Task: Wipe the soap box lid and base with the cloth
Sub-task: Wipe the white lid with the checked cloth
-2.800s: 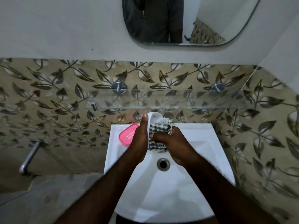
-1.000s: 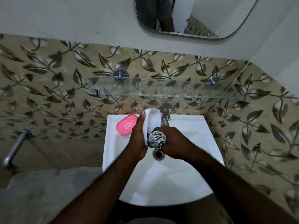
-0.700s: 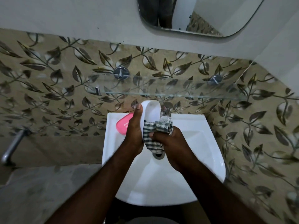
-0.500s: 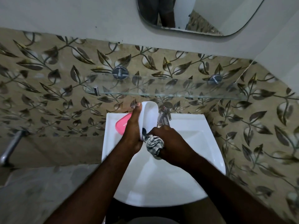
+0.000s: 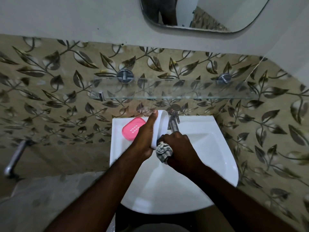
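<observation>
Since the frame of a little over half a second ago, the right hand (image 5: 182,149) has slid from the middle of the white soap box half (image 5: 163,122) to its lower end, and the cloth (image 5: 163,149) that lay spread across that half is now a tight wad.

At the centre of the frame, the left hand (image 5: 145,139) grips the white half, which stands on edge over the back of the sink (image 5: 210,148). The thumb lies straight along its upper rim and the other fingers are hidden behind it. The right hand is closed round the checked cloth. Its knuckles face up, and the bunched cloth pokes out of the left side of the fist and touches the bottom end of the white half.

Left of centre, the pink soap box half (image 5: 132,128) lies flat on the back left ledge of the sink, just beside the left hand, and a block of small white slots shows on its face. A metal tap (image 5: 173,123) rises just right of the white half. A glass shelf (image 5: 175,88) crosses the leaf-patterned tiles above, and a mirror (image 5: 209,12) hangs at the upper right.
</observation>
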Demonstrator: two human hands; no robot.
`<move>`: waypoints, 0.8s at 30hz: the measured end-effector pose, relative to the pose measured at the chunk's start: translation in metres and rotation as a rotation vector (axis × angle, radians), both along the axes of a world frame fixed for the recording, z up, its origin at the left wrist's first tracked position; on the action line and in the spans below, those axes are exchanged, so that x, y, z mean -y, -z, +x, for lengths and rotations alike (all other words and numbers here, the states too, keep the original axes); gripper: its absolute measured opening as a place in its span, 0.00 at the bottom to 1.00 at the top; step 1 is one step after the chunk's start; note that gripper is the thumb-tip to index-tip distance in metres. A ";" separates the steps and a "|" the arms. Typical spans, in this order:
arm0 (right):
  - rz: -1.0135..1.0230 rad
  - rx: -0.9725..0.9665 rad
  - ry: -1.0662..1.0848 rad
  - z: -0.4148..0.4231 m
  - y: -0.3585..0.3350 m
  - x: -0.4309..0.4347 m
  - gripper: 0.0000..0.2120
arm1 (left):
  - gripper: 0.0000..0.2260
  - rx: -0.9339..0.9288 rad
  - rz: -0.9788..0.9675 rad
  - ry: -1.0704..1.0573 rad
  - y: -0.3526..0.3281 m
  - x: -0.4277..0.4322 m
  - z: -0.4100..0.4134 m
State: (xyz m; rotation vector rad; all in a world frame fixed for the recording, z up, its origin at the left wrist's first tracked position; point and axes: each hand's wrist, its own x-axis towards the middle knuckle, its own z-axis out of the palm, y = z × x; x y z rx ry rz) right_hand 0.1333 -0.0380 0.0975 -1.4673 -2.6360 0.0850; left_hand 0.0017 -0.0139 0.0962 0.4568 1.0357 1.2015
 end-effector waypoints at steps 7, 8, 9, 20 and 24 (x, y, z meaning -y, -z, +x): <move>-0.475 -1.050 0.152 -0.024 -0.014 0.019 0.06 | 0.14 0.001 0.033 -0.052 0.000 -0.003 -0.011; -0.297 -0.714 0.048 -0.018 -0.012 0.016 0.06 | 0.13 0.033 0.008 -0.075 0.000 -0.003 -0.013; -0.146 -0.384 -0.011 -0.013 -0.010 0.013 0.08 | 0.13 0.052 -0.013 -0.087 -0.001 -0.002 -0.013; -0.811 -1.469 0.423 -0.027 -0.045 0.016 0.13 | 0.18 0.122 0.141 0.024 -0.015 0.002 -0.006; -0.779 -1.720 0.642 -0.024 -0.063 -0.005 0.07 | 0.25 0.073 0.209 0.121 -0.023 0.006 0.009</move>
